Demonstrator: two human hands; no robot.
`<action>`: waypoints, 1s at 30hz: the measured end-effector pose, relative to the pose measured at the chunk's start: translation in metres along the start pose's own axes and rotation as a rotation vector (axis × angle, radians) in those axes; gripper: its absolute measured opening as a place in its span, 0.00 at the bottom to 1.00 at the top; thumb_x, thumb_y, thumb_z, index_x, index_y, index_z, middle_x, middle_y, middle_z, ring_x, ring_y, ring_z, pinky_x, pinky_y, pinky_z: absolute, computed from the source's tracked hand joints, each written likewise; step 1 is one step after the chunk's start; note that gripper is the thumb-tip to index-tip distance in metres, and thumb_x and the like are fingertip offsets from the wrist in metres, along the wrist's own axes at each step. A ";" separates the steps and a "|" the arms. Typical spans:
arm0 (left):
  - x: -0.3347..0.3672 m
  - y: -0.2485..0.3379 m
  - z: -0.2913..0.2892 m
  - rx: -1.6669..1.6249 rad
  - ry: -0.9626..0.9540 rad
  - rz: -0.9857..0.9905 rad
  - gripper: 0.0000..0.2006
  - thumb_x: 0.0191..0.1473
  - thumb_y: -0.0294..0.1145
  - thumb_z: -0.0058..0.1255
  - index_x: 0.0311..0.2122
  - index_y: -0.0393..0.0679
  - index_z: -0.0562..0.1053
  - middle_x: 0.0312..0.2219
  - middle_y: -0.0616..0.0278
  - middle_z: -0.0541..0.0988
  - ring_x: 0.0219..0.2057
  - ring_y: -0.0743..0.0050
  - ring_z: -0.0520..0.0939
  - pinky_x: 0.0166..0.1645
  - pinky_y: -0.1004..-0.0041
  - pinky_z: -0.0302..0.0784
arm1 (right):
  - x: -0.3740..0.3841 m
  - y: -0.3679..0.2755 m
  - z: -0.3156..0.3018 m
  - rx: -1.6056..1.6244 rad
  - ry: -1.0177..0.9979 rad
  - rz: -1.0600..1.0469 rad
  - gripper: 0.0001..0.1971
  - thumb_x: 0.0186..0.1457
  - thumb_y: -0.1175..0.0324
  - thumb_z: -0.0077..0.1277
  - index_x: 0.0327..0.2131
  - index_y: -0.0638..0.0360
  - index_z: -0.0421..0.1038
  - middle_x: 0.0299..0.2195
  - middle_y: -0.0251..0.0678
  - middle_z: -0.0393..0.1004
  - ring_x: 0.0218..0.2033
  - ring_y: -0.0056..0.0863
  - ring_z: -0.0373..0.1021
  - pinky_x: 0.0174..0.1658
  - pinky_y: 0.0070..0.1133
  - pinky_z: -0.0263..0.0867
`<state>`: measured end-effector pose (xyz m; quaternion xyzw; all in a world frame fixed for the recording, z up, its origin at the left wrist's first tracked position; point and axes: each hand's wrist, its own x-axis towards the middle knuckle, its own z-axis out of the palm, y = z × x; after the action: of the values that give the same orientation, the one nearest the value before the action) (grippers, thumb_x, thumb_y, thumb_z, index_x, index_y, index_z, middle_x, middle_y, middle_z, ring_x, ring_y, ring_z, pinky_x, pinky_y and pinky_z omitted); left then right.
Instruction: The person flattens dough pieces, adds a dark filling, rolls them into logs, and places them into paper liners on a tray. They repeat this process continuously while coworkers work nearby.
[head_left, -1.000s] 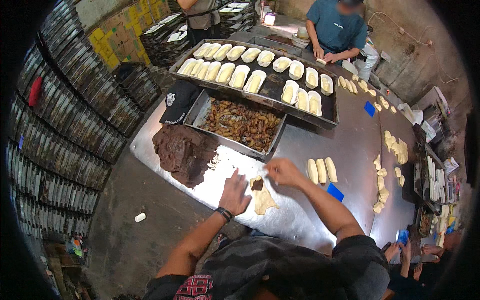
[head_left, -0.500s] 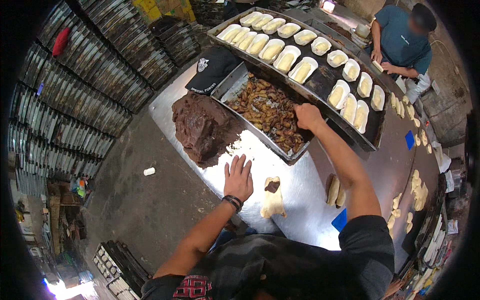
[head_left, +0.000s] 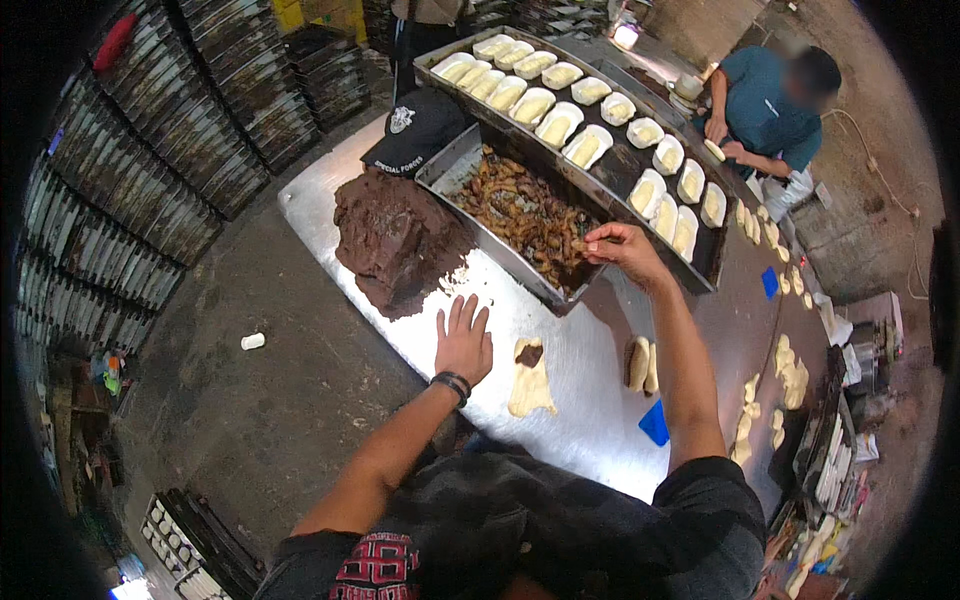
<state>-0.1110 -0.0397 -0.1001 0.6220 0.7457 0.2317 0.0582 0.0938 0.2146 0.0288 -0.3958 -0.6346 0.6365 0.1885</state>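
My left hand [head_left: 464, 338] lies flat on the metal table with its fingers apart, holding nothing. It rests between a big mound of dark brown paste [head_left: 392, 240] and a flattened piece of pale dough [head_left: 530, 388]. On the dough's far end sits a dab of dark paste [head_left: 530, 355]. Over the right edge of a deep metal pan [head_left: 490, 232], my right hand [head_left: 628, 252] is closed in a pinch. At its fingertips is a small browned piece like the glossy browned chunks [head_left: 520, 205] filling the pan; its exact kind is unclear.
Behind the pan, a long dark tray [head_left: 620, 165] carries rows of dough in white paper cups. A black cap [head_left: 415, 132] lies by the pan. Rolled dough [head_left: 637, 363] and a blue scraper [head_left: 655, 423] are at right. A co-worker [head_left: 775, 105] handles dough across the table.
My right hand has lifted from among the browned chunks, its fingers now pinched. My left hand stays flat on the table. The whole view has shifted slightly.
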 end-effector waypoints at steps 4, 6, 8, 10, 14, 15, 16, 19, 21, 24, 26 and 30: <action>-0.003 -0.004 -0.001 -0.031 -0.029 0.049 0.23 0.52 0.34 0.46 0.54 0.42 0.67 0.60 0.51 0.61 0.65 0.45 0.54 0.66 0.41 0.45 | -0.064 0.023 0.043 0.058 0.005 0.082 0.10 0.54 0.73 0.58 0.41 0.64 0.75 0.33 0.33 0.78 0.34 0.22 0.76 0.41 0.21 0.73; -0.004 -0.006 -0.003 -0.096 0.005 0.080 0.22 0.53 0.33 0.46 0.54 0.41 0.68 0.60 0.51 0.61 0.65 0.44 0.52 0.65 0.40 0.45 | -0.090 0.036 0.066 -0.050 0.027 0.106 0.08 0.53 0.76 0.57 0.38 0.64 0.76 0.34 0.35 0.79 0.34 0.22 0.75 0.41 0.21 0.72; -0.004 -0.006 -0.006 -0.103 0.011 0.117 0.21 0.54 0.33 0.45 0.53 0.40 0.68 0.60 0.51 0.61 0.65 0.44 0.53 0.65 0.39 0.45 | -0.106 0.049 0.087 -0.132 0.006 0.062 0.08 0.52 0.78 0.56 0.37 0.65 0.76 0.34 0.36 0.79 0.34 0.22 0.75 0.41 0.21 0.71; -0.003 -0.006 -0.011 -0.135 -0.091 0.092 0.21 0.57 0.37 0.41 0.54 0.42 0.69 0.61 0.52 0.61 0.66 0.47 0.51 0.66 0.40 0.42 | -0.113 0.064 0.106 -0.251 0.017 0.067 0.08 0.51 0.78 0.56 0.36 0.66 0.77 0.36 0.36 0.79 0.35 0.23 0.75 0.41 0.22 0.71; 0.001 -0.001 -0.016 -0.156 -0.145 0.081 0.21 0.60 0.41 0.38 0.55 0.45 0.70 0.62 0.52 0.59 0.66 0.47 0.51 0.66 0.41 0.42 | -0.114 0.094 0.129 -0.469 0.088 -0.247 0.07 0.47 0.74 0.56 0.32 0.61 0.79 0.33 0.39 0.78 0.36 0.33 0.75 0.43 0.26 0.70; 0.001 0.001 -0.016 -0.136 -0.156 0.091 0.21 0.61 0.44 0.38 0.55 0.50 0.72 0.62 0.52 0.59 0.65 0.46 0.52 0.65 0.41 0.43 | -0.112 0.099 0.130 -0.544 0.109 -0.346 0.07 0.45 0.72 0.56 0.31 0.60 0.79 0.32 0.39 0.78 0.36 0.36 0.74 0.43 0.28 0.70; 0.001 0.004 -0.015 -0.151 -0.155 0.118 0.21 0.60 0.45 0.39 0.54 0.51 0.72 0.62 0.51 0.59 0.64 0.46 0.52 0.65 0.42 0.43 | -0.111 0.102 0.130 -0.619 0.130 -0.422 0.07 0.45 0.72 0.55 0.31 0.59 0.79 0.32 0.40 0.77 0.36 0.39 0.74 0.44 0.30 0.70; -0.001 0.013 -0.009 -0.132 -0.152 0.170 0.18 0.58 0.46 0.43 0.50 0.54 0.76 0.61 0.51 0.61 0.62 0.44 0.55 0.64 0.44 0.47 | -0.097 0.102 0.121 -0.756 0.081 -0.495 0.09 0.43 0.71 0.55 0.31 0.59 0.79 0.32 0.43 0.76 0.38 0.45 0.72 0.45 0.34 0.69; 0.001 0.017 -0.006 -0.188 -0.169 0.157 0.18 0.57 0.45 0.45 0.49 0.54 0.78 0.61 0.52 0.61 0.62 0.44 0.55 0.62 0.44 0.49 | -0.081 0.094 0.111 -0.755 -0.084 -0.346 0.12 0.41 0.68 0.58 0.33 0.59 0.78 0.33 0.45 0.76 0.38 0.46 0.72 0.44 0.34 0.69; 0.003 0.024 -0.003 -0.290 -0.079 0.169 0.14 0.52 0.42 0.52 0.40 0.46 0.79 0.48 0.52 0.73 0.53 0.47 0.67 0.55 0.50 0.60 | -0.059 0.082 0.101 -0.677 -0.232 -0.307 0.17 0.38 0.64 0.61 0.33 0.61 0.77 0.34 0.45 0.75 0.35 0.43 0.73 0.39 0.32 0.69; 0.002 0.030 -0.004 -0.442 -0.182 0.066 0.12 0.50 0.38 0.54 0.37 0.43 0.78 0.40 0.52 0.77 0.46 0.49 0.72 0.51 0.54 0.65 | -0.060 0.081 0.103 -0.746 -0.375 -0.399 0.16 0.38 0.64 0.61 0.32 0.62 0.76 0.33 0.47 0.75 0.36 0.44 0.73 0.39 0.32 0.69; -0.035 0.050 -0.007 -0.224 0.188 0.344 0.08 0.49 0.29 0.56 0.36 0.43 0.76 0.33 0.58 0.75 0.38 0.57 0.75 0.43 0.59 0.69 | -0.112 0.098 0.127 -1.048 -0.137 -0.325 0.16 0.47 0.70 0.52 0.42 0.58 0.75 0.41 0.46 0.72 0.45 0.44 0.69 0.46 0.34 0.67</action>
<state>-0.0611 -0.0687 -0.0805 0.7054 0.6002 0.3766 0.0169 0.0940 0.0357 -0.0502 -0.2910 -0.9302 0.2226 0.0204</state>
